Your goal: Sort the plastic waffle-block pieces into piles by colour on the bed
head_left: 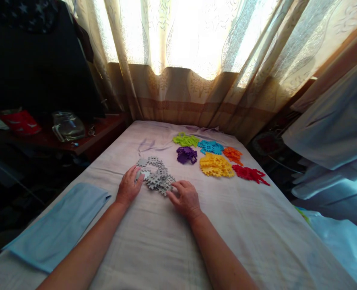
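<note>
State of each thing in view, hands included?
left hand: at left edge of gray pieces, fingers curved
right hand: fingertips at their right edge
gray pieces: loosely heaped, some spread flat
yellow pieces: heaped
purple pieces: heaped
red pieces: heaped
blue cloth: folded, lying flat
curtain: drawn across, backlit
glass jar: see-through, on the side table

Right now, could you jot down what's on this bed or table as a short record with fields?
left hand: at the left edge of the grey pieces
right hand: fingers at their right edge
colour piles: green, blue, purple, yellow, orange, red
piles' place: beyond the hands, mostly to the right
cloth: light blue, beside the left forearm
backdrop: patterned curtains
</note>
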Demonstrator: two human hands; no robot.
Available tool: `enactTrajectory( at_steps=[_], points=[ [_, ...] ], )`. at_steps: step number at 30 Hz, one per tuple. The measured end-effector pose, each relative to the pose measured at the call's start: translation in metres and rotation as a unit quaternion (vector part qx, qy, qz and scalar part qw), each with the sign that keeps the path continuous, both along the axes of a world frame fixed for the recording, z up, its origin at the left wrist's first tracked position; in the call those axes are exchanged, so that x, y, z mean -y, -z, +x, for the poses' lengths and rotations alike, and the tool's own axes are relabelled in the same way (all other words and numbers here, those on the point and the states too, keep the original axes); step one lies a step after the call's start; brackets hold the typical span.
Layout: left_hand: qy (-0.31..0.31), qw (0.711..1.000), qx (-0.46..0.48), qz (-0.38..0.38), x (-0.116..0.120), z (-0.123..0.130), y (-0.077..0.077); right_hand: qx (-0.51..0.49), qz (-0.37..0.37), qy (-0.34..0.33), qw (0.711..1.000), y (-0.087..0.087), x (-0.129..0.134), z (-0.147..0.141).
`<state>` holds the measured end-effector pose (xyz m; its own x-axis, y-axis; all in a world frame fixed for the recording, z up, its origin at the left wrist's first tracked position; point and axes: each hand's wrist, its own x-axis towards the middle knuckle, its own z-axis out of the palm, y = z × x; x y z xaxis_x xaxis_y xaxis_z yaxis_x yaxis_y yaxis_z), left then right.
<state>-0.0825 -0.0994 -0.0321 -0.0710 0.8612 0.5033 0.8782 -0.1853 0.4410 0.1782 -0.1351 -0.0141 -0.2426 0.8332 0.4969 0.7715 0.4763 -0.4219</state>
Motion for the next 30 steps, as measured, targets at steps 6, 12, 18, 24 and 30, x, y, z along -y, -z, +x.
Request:
enactTrajectory(
  at_steps=[6, 12, 18, 24, 30],
  points=[
    [-0.010, 0.994, 0.108, -0.002, 0.004, -0.004, -0.008, 0.068, -0.034, -0.021, 0.997, -0.002, 0.005, -0.014],
    [0.004, 0.992, 0.124, -0.011, 0.004, -0.003, -0.007, 0.042, -0.021, -0.009, 0.999, -0.003, 0.000, -0.001],
    [0.017, 0.993, 0.112, -0.010, 0.002, -0.004, -0.005, 0.020, 0.023, 0.105, 0.994, 0.003, -0.019, 0.054],
    [0.018, 0.995, 0.100, -0.019, 0.003, -0.002, -0.007, 0.039, -0.008, 0.176, 0.984, 0.011, -0.027, 0.086],
    [0.024, 0.995, 0.093, -0.025, 0.004, -0.001, -0.009, 0.078, -0.039, 0.190, 0.978, 0.007, -0.024, 0.081]
  ],
)
